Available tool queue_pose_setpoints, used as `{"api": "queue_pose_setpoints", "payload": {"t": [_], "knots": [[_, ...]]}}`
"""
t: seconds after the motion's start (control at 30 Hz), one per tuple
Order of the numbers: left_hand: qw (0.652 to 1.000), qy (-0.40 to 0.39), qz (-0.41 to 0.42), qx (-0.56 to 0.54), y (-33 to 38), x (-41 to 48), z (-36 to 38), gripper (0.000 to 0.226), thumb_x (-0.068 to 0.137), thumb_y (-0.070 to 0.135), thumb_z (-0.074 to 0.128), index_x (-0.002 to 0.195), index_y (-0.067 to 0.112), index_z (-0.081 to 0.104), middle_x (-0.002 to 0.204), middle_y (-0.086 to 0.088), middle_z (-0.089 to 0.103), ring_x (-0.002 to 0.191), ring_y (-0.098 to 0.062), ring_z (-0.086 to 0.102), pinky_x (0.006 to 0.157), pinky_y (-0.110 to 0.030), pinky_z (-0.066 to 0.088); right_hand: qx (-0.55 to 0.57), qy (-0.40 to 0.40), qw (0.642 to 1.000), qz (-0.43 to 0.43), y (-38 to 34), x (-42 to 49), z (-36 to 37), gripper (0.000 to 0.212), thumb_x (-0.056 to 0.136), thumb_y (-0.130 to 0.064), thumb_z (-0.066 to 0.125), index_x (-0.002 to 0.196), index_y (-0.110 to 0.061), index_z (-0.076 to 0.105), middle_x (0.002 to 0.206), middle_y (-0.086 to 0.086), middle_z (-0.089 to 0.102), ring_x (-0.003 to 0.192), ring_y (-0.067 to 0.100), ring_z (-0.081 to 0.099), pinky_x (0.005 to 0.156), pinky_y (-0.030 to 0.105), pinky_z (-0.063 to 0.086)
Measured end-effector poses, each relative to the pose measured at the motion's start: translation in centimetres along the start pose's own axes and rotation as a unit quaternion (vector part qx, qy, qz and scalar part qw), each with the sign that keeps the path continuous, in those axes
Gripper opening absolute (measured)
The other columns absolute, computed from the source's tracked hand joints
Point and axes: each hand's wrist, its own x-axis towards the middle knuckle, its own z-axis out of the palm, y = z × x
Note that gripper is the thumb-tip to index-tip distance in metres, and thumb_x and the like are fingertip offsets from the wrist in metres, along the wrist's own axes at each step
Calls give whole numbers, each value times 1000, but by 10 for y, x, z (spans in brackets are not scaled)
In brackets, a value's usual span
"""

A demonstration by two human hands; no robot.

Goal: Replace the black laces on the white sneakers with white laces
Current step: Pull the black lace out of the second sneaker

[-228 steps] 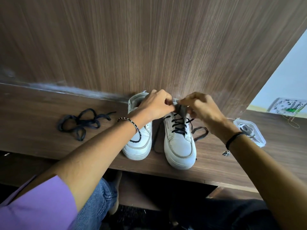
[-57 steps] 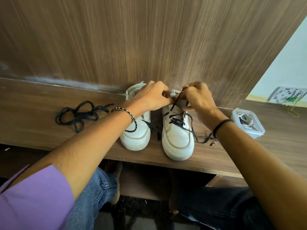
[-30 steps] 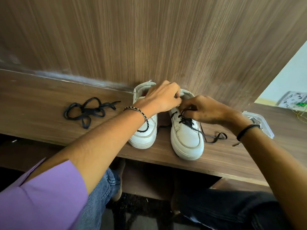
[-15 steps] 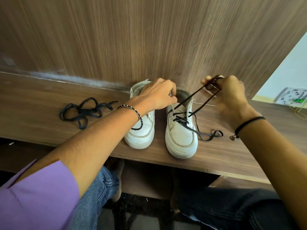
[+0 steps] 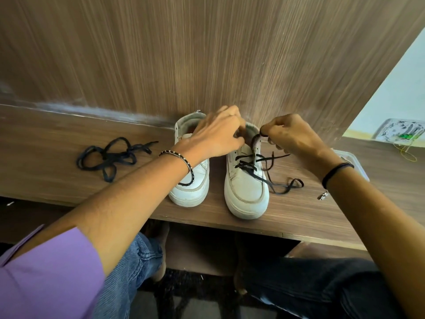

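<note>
Two white sneakers stand side by side on a wooden shelf (image 5: 69, 180), toes toward me. The left sneaker (image 5: 192, 180) has no lace. The right sneaker (image 5: 247, 189) still carries a black lace (image 5: 250, 163) in its lower eyelets, with loose ends trailing off to its right. My left hand (image 5: 218, 134) holds the top of the right sneaker at its tongue. My right hand (image 5: 292, 137) pinches a loop of the black lace just above the sneaker's upper eyelets. A second black lace (image 5: 110, 157) lies in a loose heap on the shelf at the left.
A tall wooden panel (image 5: 207, 54) rises directly behind the sneakers. A clear plastic container (image 5: 354, 162) sits on the shelf behind my right wrist. Another clear packet (image 5: 402, 132) with small items lies at the far right. My knees are below the shelf edge.
My right hand, which had pulled the lace loop high up to the right, has come back down near the sneaker's collar. My left hand stays on the shoe's top.
</note>
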Motion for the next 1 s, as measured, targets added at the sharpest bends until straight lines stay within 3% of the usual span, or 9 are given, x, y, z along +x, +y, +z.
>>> {"api": "queue_pose_setpoints", "payload": {"t": [0.1, 0.2, 0.37, 0.5, 0.63, 0.7, 0.8, 0.9, 1.0], "knots": [[998, -41, 30, 33, 11, -2, 4, 20, 92, 34, 59, 91, 17, 70, 104, 5, 53, 104, -17, 44, 85, -34, 26, -22, -2, 1000, -21, -6, -7, -6, 39, 82, -45, 52, 68, -10, 58, 69, -2, 60, 67, 18, 51, 61, 32, 41], [995, -88, 27, 33, 17, -4, 7, 19, 93, 33, 57, 91, 17, 68, 106, 6, 52, 106, -15, 39, 87, -34, 21, -65, 13, 998, 23, -8, -8, -2, 62, 70, -64, 35, 83, -14, 69, 84, 3, 75, 89, 26, 63, 85, 46, 44], [988, -140, -38, -50, 15, -6, 6, 25, 95, 38, 58, 101, 17, 70, 114, 4, 38, 106, -21, 31, 94, -35, 21, -130, 59, 989, 47, -3, 0, 9, 86, 76, -89, 31, 75, -13, 70, 85, 6, 72, 82, 31, 67, 85, 48, 53], [987, -142, -39, -63, 11, -6, 7, 20, 91, 40, 63, 97, 23, 73, 118, 2, 43, 112, -25, 37, 100, -39, 28, -151, 30, 988, 33, 2, 3, 11, 67, 85, -72, 60, 78, -6, 66, 84, 8, 69, 67, 22, 57, 61, 34, 47], [990, -133, -35, -26, 14, -4, 4, 17, 95, 31, 60, 99, 17, 70, 116, 0, 43, 104, -23, 38, 89, -33, 23, -99, -21, 995, 16, -3, -2, 6, 61, 88, -59, 67, 81, 1, 67, 69, 5, 53, 58, 15, 40, 47, 25, 32], [994, -97, -51, -21, 14, -3, 3, 18, 96, 26, 58, 89, 14, 70, 110, -3, 47, 100, -24, 45, 88, -32, 31, -81, -26, 996, 13, -1, -2, 6, 64, 86, -60, 67, 83, 4, 68, 69, 6, 51, 58, 16, 37, 48, 26, 31], [992, -24, -91, -79, 14, -1, 1, 41, 93, 23, 57, 54, 12, 52, 71, -1, 51, 84, -21, 56, 75, -35, 46, -94, -33, 995, 17, -3, -3, 6, 60, 89, -59, 64, 77, 0, 64, 70, 6, 51, 59, 16, 37, 49, 26, 31], [977, -5, -133, -165, 15, -1, 1, 47, 93, 30, 55, 52, 15, 36, 57, 0, 39, 61, -11, 41, 62, -31, 34, -106, -33, 994, 13, -1, 0, 8, 67, 93, -58, 58, 83, 8, 65, 77, 9, 60, 67, 20, 46, 51, 27, 37], [985, -42, -106, -132, 12, -1, 3, 43, 93, 40, 55, 59, 13, 52, 82, -3, 59, 100, -15, 47, 78, -34, 33, -107, -36, 994, 7, -1, 1, 10, 69, 95, -60, 57, 93, 8, 69, 79, 9, 63, 66, 19, 49, 51, 26, 40]]}}
